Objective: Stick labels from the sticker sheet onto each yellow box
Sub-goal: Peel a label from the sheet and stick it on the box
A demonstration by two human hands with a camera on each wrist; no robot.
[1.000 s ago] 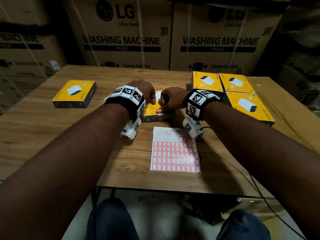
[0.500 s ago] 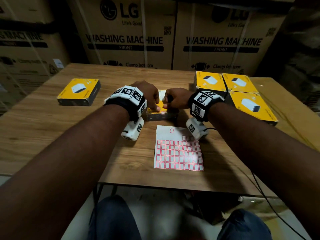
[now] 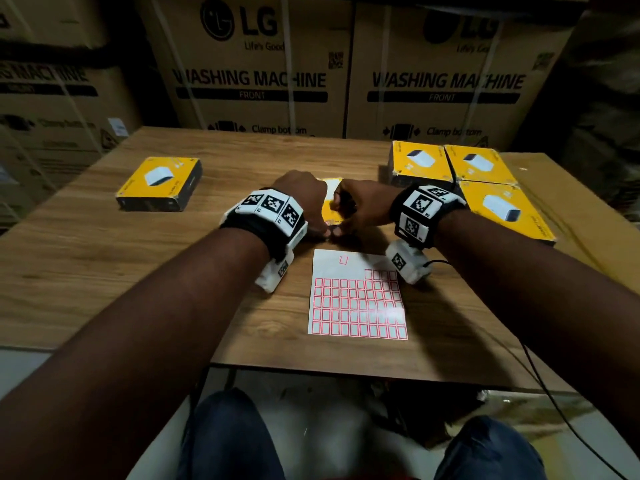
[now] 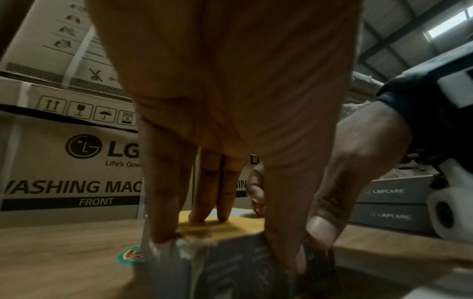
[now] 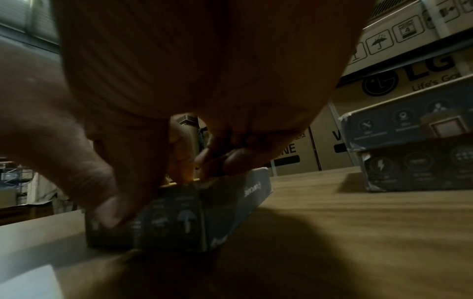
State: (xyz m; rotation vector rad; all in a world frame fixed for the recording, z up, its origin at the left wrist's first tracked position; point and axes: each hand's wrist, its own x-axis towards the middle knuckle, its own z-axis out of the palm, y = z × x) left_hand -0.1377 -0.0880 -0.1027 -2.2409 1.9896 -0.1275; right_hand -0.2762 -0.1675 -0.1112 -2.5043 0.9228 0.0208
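A small yellow box [image 3: 330, 202] lies at the table's middle between my hands. My left hand [image 3: 304, 206] holds it, fingers [image 4: 210, 202] down on the yellow top [image 4: 217, 226] and thumb against the near dark side. My right hand [image 3: 356, 209] pinches the box's near edge [image 5: 225, 206], thumb on the side face and curled fingers [image 5: 217, 159] on top. A red-framed label [image 3: 334, 222] shows at that edge. The sticker sheet [image 3: 358, 299] lies flat just in front of the box.
One more yellow box [image 3: 159, 183] sits at the left. A group of yellow boxes [image 3: 502, 209] is stacked at the right, seen close by as dark box sides [image 5: 409, 161]. Big cardboard cartons [image 3: 249, 81] wall off the table's far edge. A cable [image 3: 540, 386] hangs off the right.
Both hands stay on the middle box. The right hand's fingers have shifted slightly toward the box's near edge; the view has moved a little.
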